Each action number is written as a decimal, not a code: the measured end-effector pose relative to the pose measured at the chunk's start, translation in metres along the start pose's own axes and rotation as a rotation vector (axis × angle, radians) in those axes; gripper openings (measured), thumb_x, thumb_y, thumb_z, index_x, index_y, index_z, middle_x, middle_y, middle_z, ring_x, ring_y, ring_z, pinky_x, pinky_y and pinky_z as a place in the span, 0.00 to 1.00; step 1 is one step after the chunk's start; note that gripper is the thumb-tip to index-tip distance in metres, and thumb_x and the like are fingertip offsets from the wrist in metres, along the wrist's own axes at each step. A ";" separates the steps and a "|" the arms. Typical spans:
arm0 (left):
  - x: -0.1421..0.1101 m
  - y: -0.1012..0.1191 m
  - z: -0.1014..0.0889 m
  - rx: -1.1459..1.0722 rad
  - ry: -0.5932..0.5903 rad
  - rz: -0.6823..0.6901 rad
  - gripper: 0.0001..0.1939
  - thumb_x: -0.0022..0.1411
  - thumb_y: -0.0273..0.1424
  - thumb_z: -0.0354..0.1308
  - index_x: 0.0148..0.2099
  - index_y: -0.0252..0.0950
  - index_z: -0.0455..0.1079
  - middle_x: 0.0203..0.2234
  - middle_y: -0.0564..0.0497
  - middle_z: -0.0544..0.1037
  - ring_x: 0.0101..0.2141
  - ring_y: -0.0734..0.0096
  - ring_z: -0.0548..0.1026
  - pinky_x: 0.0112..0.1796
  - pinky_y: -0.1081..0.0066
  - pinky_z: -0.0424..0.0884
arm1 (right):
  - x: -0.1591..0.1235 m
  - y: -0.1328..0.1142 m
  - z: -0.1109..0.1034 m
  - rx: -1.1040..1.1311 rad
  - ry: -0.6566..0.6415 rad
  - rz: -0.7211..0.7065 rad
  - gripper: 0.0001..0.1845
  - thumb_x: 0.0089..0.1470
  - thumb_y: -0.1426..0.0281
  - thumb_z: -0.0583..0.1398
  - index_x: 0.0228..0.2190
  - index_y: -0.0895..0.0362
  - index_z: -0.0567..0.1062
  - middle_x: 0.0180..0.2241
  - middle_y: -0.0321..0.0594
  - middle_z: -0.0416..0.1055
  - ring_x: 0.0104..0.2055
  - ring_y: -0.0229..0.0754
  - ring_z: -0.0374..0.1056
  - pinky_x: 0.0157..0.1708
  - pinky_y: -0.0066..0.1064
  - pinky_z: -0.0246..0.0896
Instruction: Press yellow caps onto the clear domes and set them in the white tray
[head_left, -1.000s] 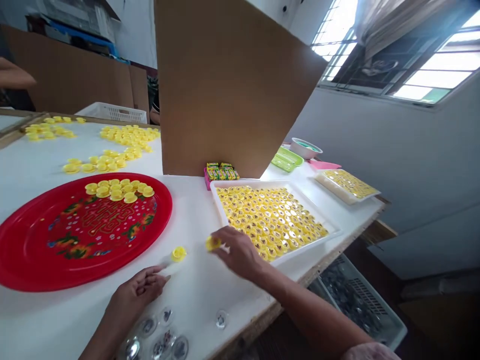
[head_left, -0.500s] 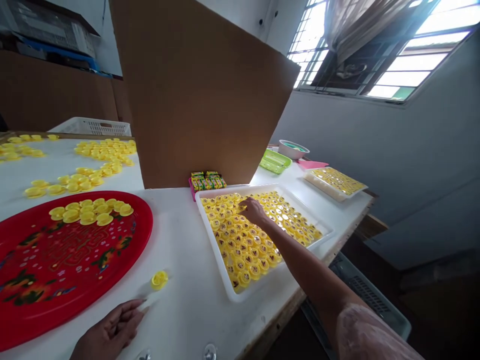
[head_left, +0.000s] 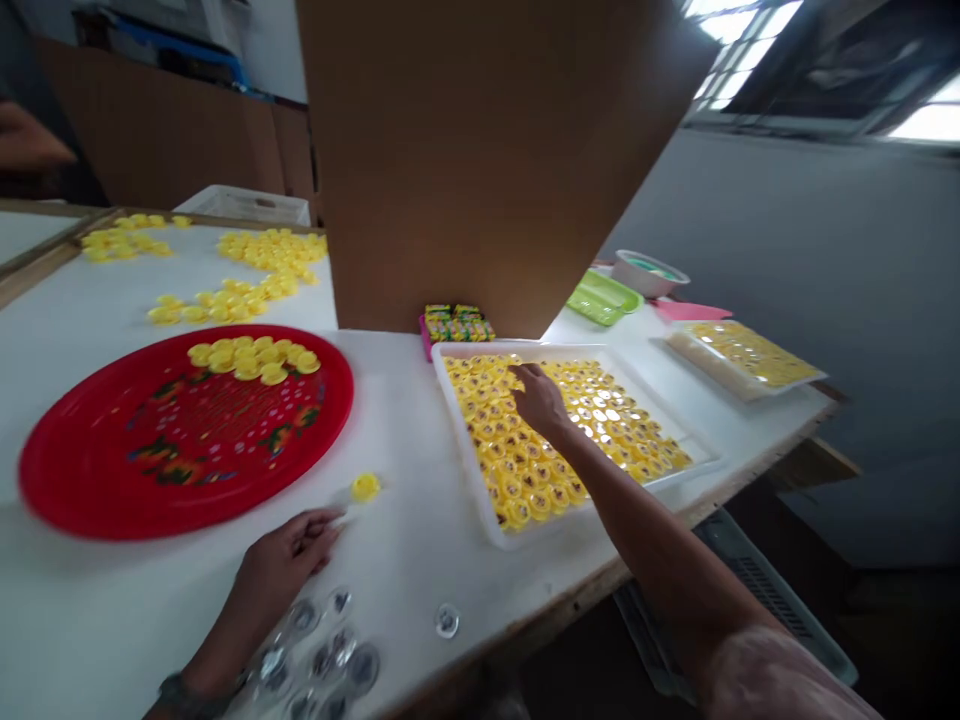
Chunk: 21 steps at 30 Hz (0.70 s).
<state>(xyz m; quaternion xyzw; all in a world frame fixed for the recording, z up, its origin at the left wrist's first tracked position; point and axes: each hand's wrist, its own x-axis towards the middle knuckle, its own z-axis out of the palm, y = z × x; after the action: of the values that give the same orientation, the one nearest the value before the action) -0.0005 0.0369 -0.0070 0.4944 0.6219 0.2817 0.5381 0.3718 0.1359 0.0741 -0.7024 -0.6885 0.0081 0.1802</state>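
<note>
My right hand (head_left: 541,402) reaches into the far part of a white tray (head_left: 474,482) filled with rows of small yellow cups (head_left: 536,500) with dark-marked tops. Its fingers are bent together over the cups, and what lies under the fingertips is hidden. My left hand (head_left: 289,558) rests low over the white table, its fingers curled together; a faint pale bit shows at the tips, too blurred to name. Just beyond those tips sits a single yellow cup (head_left: 365,487). Several clear round discs (head_left: 343,645) lie nearer me, beside my left wrist, with one loose disc (head_left: 447,621) to their right.
A red round tray (head_left: 90,465) holding yellow cups stands at left, with more yellow cups (head_left: 274,250) behind. A cardboard panel (head_left: 480,170) rises behind a pink basket (head_left: 427,340) of small packets. At right are a green basket (head_left: 604,298) and a second filled tray (head_left: 720,365).
The view has shifted left and down, bringing the clear discs by my left wrist into sight. My right hand remains over the far part of the tray; my left stays near the single cup.
</note>
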 end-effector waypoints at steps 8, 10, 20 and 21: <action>-0.008 0.008 -0.002 -0.028 0.010 0.076 0.24 0.49 0.46 0.60 0.41 0.32 0.72 0.28 0.49 0.75 0.25 0.70 0.72 0.28 0.71 0.71 | -0.150 -0.121 -0.006 0.275 -0.393 -0.546 0.11 0.57 0.74 0.54 0.41 0.56 0.73 0.38 0.45 0.73 0.42 0.43 0.68 0.42 0.33 0.64; -0.009 0.006 -0.003 -0.007 0.015 0.099 0.22 0.50 0.46 0.59 0.41 0.33 0.72 0.27 0.49 0.75 0.25 0.70 0.73 0.28 0.72 0.71 | -0.176 -0.125 0.001 0.221 -0.512 -0.524 0.10 0.55 0.75 0.56 0.39 0.56 0.73 0.37 0.45 0.73 0.42 0.44 0.68 0.42 0.34 0.63; -0.018 0.019 0.010 0.149 0.004 0.273 0.16 0.56 0.43 0.56 0.39 0.37 0.73 0.26 0.51 0.76 0.27 0.69 0.73 0.28 0.74 0.67 | -0.203 -0.111 0.035 0.302 -0.548 -0.207 0.06 0.46 0.77 0.64 0.28 0.57 0.72 0.31 0.36 0.69 0.32 0.37 0.67 0.31 0.25 0.58; -0.020 0.022 0.011 0.156 -0.021 0.278 0.16 0.56 0.42 0.56 0.39 0.37 0.73 0.26 0.52 0.76 0.27 0.69 0.73 0.28 0.74 0.67 | -0.201 -0.112 0.037 0.324 -0.546 -0.183 0.07 0.45 0.77 0.65 0.27 0.57 0.71 0.29 0.35 0.69 0.31 0.36 0.66 0.30 0.25 0.57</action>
<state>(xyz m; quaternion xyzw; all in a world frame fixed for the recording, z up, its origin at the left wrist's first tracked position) 0.0159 0.0240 0.0173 0.6188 0.5618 0.2993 0.4603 0.2440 -0.0516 0.0216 -0.5719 -0.7613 0.2893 0.0982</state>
